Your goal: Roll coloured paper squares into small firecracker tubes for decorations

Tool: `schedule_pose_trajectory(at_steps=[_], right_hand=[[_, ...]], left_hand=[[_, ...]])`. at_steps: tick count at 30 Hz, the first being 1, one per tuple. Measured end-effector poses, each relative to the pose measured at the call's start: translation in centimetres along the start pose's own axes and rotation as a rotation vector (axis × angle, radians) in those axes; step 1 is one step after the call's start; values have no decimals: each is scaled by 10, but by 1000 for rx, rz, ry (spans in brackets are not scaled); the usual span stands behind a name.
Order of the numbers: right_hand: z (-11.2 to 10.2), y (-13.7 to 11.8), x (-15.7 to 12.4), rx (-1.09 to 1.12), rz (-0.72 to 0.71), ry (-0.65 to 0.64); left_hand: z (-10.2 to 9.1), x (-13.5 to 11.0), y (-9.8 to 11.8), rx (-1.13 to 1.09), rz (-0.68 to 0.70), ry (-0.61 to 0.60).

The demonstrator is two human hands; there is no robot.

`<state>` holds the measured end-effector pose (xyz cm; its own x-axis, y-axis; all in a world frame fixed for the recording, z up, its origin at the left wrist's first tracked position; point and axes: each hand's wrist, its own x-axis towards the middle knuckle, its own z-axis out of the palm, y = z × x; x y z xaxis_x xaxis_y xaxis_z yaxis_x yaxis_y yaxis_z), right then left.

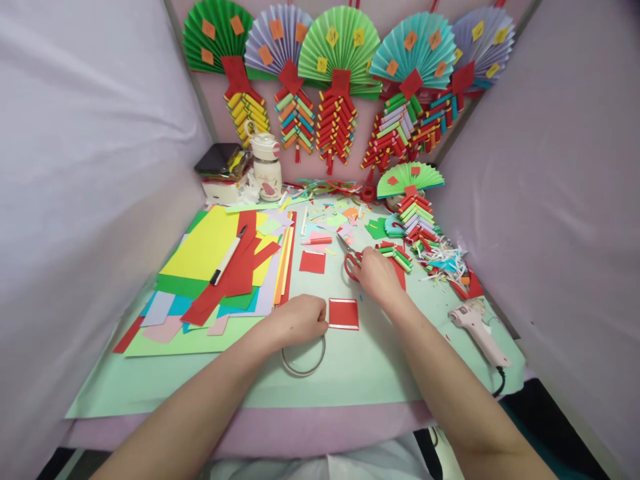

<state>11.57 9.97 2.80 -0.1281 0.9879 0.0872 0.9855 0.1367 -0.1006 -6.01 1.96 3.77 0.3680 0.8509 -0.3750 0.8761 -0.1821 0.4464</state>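
My left hand (299, 319) rests curled on the pale green mat (350, 373), its fingertips touching the left edge of a red paper square (344, 314). A clear tape ring (303, 363) lies under that wrist. My right hand (379, 273) is closed over the red handles of a pair of scissors (350, 257) lying on the mat, blades pointing to the far left. A second red paper square (313, 262) lies just left of the scissors.
A stack of coloured paper sheets (210, 267) with a pen (227, 257) covers the left. Rolled paper tubes and scraps (425, 247) pile up on the right. A glue gun (477, 330) lies near the right edge. Paper fans (340, 47) hang on the back wall beside a mug (267, 167).
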Motion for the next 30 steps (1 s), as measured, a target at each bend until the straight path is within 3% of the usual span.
schedule_pose_trajectory(at_steps=[9,14,20,30], right_hand=[[-11,57,-110,273,-38,-164],[-4,70,-155,427,-87,-218],[-4,66,-175,394,-234,-162],[-1,60,-176,344,-337,-84]], left_hand=[[2,3,-2,-19,-2,-18],[3,5,-3,-26,13,-23],[3,6,-4,-33,3,-26],[5,8,-8,-41,10,-31]])
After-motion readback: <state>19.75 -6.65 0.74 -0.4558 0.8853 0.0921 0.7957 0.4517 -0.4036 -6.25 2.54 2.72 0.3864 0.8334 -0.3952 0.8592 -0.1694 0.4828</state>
